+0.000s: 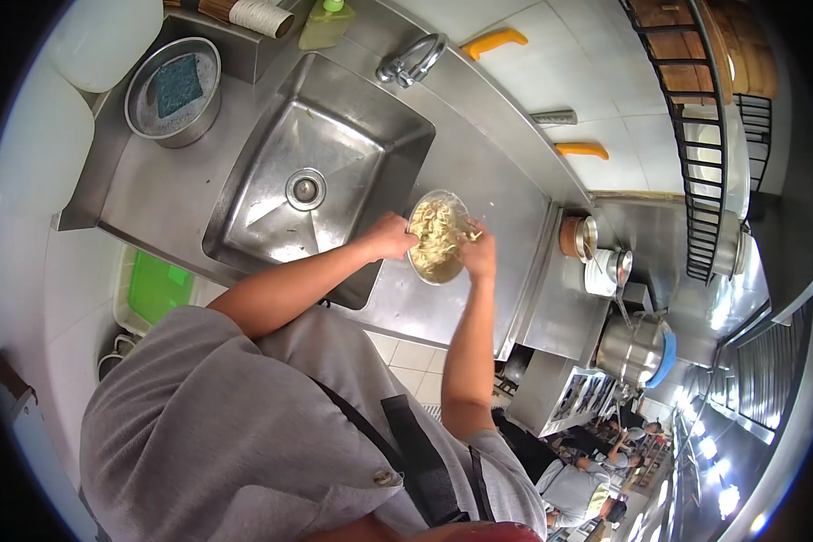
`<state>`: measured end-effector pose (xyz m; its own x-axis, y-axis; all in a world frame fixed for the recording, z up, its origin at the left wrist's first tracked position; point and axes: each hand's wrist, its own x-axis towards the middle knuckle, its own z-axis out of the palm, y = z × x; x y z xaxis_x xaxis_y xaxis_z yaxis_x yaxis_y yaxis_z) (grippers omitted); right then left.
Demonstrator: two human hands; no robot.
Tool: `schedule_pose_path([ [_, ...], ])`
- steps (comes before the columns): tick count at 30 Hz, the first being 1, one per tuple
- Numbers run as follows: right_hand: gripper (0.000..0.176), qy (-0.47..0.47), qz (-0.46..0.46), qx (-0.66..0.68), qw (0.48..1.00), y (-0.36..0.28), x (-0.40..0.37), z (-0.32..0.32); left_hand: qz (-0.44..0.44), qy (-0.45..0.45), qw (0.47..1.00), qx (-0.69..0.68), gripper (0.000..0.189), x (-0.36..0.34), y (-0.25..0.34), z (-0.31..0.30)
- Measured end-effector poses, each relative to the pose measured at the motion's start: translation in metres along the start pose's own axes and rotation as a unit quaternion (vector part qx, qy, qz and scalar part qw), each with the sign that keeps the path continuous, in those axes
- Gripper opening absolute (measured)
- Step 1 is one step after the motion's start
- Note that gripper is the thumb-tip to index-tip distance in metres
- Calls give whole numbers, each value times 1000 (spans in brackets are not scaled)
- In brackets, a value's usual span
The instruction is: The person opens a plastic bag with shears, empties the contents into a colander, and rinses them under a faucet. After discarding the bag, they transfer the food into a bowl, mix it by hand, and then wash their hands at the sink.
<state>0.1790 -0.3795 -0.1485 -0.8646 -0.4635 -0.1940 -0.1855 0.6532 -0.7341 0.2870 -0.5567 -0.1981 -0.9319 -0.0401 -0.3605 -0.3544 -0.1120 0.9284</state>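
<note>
A round metal bowl (453,202) with pale, thin shredded food (436,237) in it is at the right edge of the sink, over the steel counter. My left hand (391,238) grips the bowl's left rim, fingers closed. On the opposite side, my right hand (479,250) is at the rim with bent fingers among the shreds, and a few pale strands show at the fingertips. The exact kind of food is not clear.
The steel sink (280,172) has a faucet (413,61) behind it. A metal basin (190,124) holds a blue-green scouring pad (178,86). Orange-handled knives (494,42) hang on the wall. A large pot (630,350) stands right; several people (574,492) are farther off.
</note>
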Motion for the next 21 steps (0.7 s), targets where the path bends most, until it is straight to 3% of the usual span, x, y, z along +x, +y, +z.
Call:
schedule_pose_path([
  [1, 48, 51, 94, 58, 993, 8, 0, 10, -1, 0, 1000, 0, 32, -1, 3, 2],
  [2, 55, 34, 178, 230, 956, -10, -5, 27, -2, 0, 1000, 25, 29, -3, 8, 3],
  [3, 55, 33, 179, 233, 955, -6, -6, 38, -3, -1, 999, 50, 25, -6, 11, 5],
  [5, 75, 7, 179, 232, 956, 7, -2, 51, -16, -1, 999, 30, 26, -4, 11, 6],
  [6, 63, -9, 153, 269, 951, 14, -2, 48, -26, 2, 1000, 8, 27, -2, 12, 4],
  [7, 63, -6, 153, 274, 950, 17, -4, 38, -27, 0, 1000, 14, 27, -2, 15, 2],
  [9, 49, -13, 74, -6, 997, 15, -9, 18, -33, -45, 998, -17, 27, -5, 22, -3],
  [10, 39, 6, 61, -32, 998, -18, -20, 9, -34, -45, 998, -14, 27, -6, 22, -1],
  [11, 39, 7, 58, -28, 998, -28, -24, 3, -31, -54, 998, -4, 28, -4, 23, -1],
  [13, 44, -116, -46, 14, 992, -33, -29, -11, -28, -57, 998, 9, 28, -2, 26, -1],
  [14, 44, -118, -51, 19, 992, -28, -26, -13, -36, -58, 998, 16, 27, -1, 27, -2],
  [16, 53, -105, 77, 133, 983, -13, -16, -12, -17, -66, 997, 31, 26, 2, 25, -2],
  [17, 53, -109, 71, 138, 982, -5, -9, -3, 10, -73, 997, 40, 25, 4, 22, -2],
  [19, 61, -128, -34, 25, 991, 1, 1, 16, 4, -53, 999, -11, 25, 14, 16, -2],
  [21, 63, -169, -36, -20, 985, -2, 19, 14, 20, -18, 998, 63, 23, 29, 8, -7],
])
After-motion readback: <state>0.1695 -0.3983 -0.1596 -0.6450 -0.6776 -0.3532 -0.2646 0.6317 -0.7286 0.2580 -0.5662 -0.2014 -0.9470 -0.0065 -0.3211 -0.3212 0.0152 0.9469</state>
